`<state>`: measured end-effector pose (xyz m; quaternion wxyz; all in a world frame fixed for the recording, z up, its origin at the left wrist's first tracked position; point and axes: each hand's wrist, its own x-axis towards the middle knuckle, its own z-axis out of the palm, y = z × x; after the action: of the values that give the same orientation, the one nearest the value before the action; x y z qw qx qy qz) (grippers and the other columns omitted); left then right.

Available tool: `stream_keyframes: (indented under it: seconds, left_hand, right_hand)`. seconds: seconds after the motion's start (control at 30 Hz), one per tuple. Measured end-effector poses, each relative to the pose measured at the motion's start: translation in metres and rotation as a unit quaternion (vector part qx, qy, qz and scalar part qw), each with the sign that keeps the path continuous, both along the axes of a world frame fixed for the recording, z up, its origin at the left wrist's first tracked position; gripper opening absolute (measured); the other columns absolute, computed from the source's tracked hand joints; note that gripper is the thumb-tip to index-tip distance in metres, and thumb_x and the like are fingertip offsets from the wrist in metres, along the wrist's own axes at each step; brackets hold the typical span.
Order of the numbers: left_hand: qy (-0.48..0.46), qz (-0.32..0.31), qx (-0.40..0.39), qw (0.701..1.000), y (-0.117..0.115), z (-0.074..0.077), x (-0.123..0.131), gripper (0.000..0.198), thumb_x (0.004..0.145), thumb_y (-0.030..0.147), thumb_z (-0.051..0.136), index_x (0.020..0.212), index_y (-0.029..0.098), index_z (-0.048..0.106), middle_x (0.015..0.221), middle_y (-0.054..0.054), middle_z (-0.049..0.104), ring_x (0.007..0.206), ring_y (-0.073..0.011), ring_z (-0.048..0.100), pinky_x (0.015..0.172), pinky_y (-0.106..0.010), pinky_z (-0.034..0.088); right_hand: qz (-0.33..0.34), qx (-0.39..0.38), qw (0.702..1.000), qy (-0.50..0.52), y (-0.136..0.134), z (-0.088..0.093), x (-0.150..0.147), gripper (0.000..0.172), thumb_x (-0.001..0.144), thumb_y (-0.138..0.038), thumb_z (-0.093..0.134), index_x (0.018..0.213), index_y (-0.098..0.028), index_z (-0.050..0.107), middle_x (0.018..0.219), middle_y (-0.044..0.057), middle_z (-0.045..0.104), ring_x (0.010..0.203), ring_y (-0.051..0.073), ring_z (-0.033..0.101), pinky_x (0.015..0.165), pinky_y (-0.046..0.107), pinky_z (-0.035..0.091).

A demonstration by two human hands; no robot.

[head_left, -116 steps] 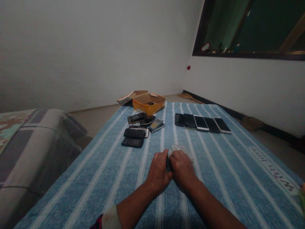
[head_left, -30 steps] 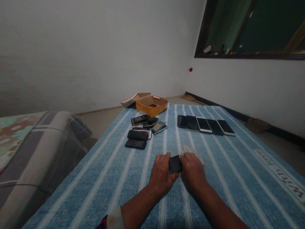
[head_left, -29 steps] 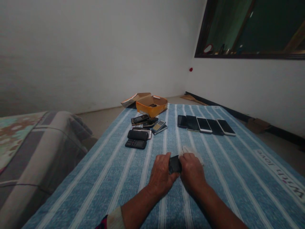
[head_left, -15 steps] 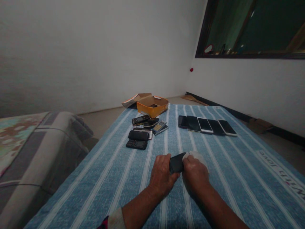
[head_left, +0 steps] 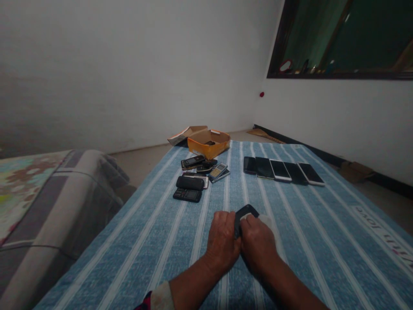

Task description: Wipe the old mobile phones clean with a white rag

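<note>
A dark mobile phone (head_left: 247, 210) is gripped at its left side by my left hand (head_left: 223, 237), whose fingers are closed round the edge. My right hand (head_left: 259, 239) is closed on a white cloth or tissue (head_left: 266, 221) and presses it against the phone's face. Part of the phone is covered by both hands. Beyond and to the left lie several older phones, among them a black keypad phone (head_left: 187, 194), a dark rounded case (head_left: 190, 183) and a silver keypad phone (head_left: 218, 171). Several touchscreen phones, including a white-edged one (head_left: 280, 169), form a row at the right.
An orange cardboard box (head_left: 209, 148) with its lid (head_left: 185, 134) beside it stands at the far end of the blue striped cloth (head_left: 142, 241), a dark item inside. A covered bed or seat (head_left: 80, 181) is at the left. White walls rise behind, with a window (head_left: 348, 38) at right.
My right hand has moved left across the phone with the white cloth, close up to my left hand. The phone has tilted to a steeper angle. The whole view has shifted slightly.
</note>
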<state>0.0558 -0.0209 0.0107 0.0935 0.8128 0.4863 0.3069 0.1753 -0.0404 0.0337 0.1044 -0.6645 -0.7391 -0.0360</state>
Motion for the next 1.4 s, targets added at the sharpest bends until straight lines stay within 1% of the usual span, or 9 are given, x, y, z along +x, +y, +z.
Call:
stream_keyframes:
  seconds: [0.27, 0.57, 0.8, 1.03, 1.2, 1.27, 1.3, 1.37, 1.4]
  left_hand:
    - [0.023, 0.001, -0.018, 1.000, -0.004, 0.006, 0.000, 0.022, 0.078, 0.024, 0.064, 0.097, 0.018, 0.054, 0.091, -0.006, 0.056, 0.088, -0.0277, 0.050, 0.079, -0.043, 0.047]
    - [0.025, -0.040, 0.007, 0.999, -0.006, -0.008, -0.007, 0.049, 0.074, 0.015, 0.057, 0.121, 0.012, 0.047, 0.099, -0.011, 0.057, 0.092, -0.0299, 0.050, 0.086, -0.049, 0.047]
    - [0.046, -0.023, 0.005, 0.999, -0.011, -0.004, -0.003, 0.043, 0.078, 0.018, 0.059, 0.120, 0.014, 0.049, 0.097, -0.010, 0.058, 0.090, -0.0301, 0.051, 0.084, -0.048, 0.048]
    - [0.045, -0.080, 0.000, 0.996, -0.018, -0.002, -0.007, 0.056, 0.076, 0.013, 0.058, 0.130, 0.015, 0.042, 0.104, -0.012, 0.060, 0.096, -0.0312, 0.054, 0.087, -0.051, 0.049]
    - [0.029, -0.113, -0.012, 0.993, -0.007, 0.007, -0.011, 0.059, 0.075, 0.018, 0.065, 0.130, 0.017, 0.043, 0.102, -0.010, 0.063, 0.096, -0.0304, 0.058, 0.087, -0.050, 0.050]
    - [0.018, -0.097, -0.006, 0.995, 0.002, 0.011, -0.014, 0.068, 0.070, 0.025, 0.072, 0.131, 0.017, 0.044, 0.109, -0.012, 0.061, 0.104, -0.0334, 0.057, 0.089, -0.053, 0.049]
    - [0.015, -0.097, -0.006, 0.995, 0.007, 0.012, -0.015, 0.079, 0.065, 0.030, 0.078, 0.134, 0.017, 0.042, 0.121, -0.016, 0.057, 0.115, -0.0372, 0.052, 0.094, -0.056, 0.046]
    - [0.016, -0.105, -0.017, 0.994, 0.015, 0.011, -0.018, 0.098, 0.055, 0.041, 0.085, 0.138, 0.017, 0.038, 0.145, -0.023, 0.039, 0.135, -0.0453, 0.034, 0.102, -0.065, 0.036]
    - [0.020, -0.113, -0.038, 0.993, 0.017, 0.009, -0.019, 0.105, 0.053, 0.043, 0.086, 0.141, 0.018, 0.035, 0.149, -0.024, 0.033, 0.138, -0.0458, 0.029, 0.104, -0.066, 0.034]
  right_hand:
    - [-0.013, 0.043, 0.999, 0.016, 0.015, -0.011, 0.020, 0.019, 0.083, -0.003, 0.054, 0.087, -0.017, 0.065, 0.087, 0.006, 0.065, 0.079, 0.020, 0.058, 0.068, 0.030, 0.036]
    - [0.055, 0.082, 0.995, 0.034, -0.002, -0.022, 0.004, 0.019, 0.077, -0.002, 0.054, 0.077, -0.018, 0.063, 0.079, 0.005, 0.062, 0.072, 0.019, 0.053, 0.068, 0.031, 0.034]
    - [0.053, 0.105, 0.992, 0.050, 0.009, -0.024, 0.018, 0.016, 0.081, -0.005, 0.055, 0.079, -0.018, 0.063, 0.079, 0.005, 0.060, 0.075, 0.020, 0.051, 0.068, 0.030, 0.032]
    - [0.083, 0.124, 0.987, 0.054, 0.008, -0.030, 0.021, 0.017, 0.083, -0.005, 0.054, 0.077, -0.019, 0.062, 0.077, 0.004, 0.059, 0.074, 0.020, 0.048, 0.069, 0.031, 0.030]
    - [0.085, 0.130, 0.983, 0.098, 0.013, -0.028, 0.024, 0.018, 0.082, -0.005, 0.052, 0.077, -0.019, 0.063, 0.077, 0.004, 0.059, 0.074, 0.020, 0.049, 0.070, 0.030, 0.032]
    - [0.093, 0.138, 0.980, 0.110, 0.015, -0.030, 0.025, 0.021, 0.080, -0.004, 0.050, 0.079, -0.019, 0.064, 0.076, 0.004, 0.059, 0.075, 0.020, 0.049, 0.071, 0.029, 0.034]
    - [0.099, 0.144, 0.978, 0.115, 0.016, -0.031, 0.025, 0.022, 0.079, -0.003, 0.049, 0.081, -0.019, 0.064, 0.076, 0.004, 0.059, 0.075, 0.019, 0.050, 0.071, 0.029, 0.034]
    - [0.116, 0.151, 0.974, 0.124, 0.018, -0.033, 0.024, 0.025, 0.079, -0.002, 0.047, 0.083, -0.018, 0.065, 0.077, 0.004, 0.059, 0.077, 0.019, 0.051, 0.072, 0.028, 0.036]
    - [0.125, 0.153, 0.972, 0.128, 0.018, -0.034, 0.024, 0.025, 0.080, -0.003, 0.045, 0.085, -0.018, 0.065, 0.078, 0.004, 0.059, 0.077, 0.019, 0.052, 0.073, 0.028, 0.038]
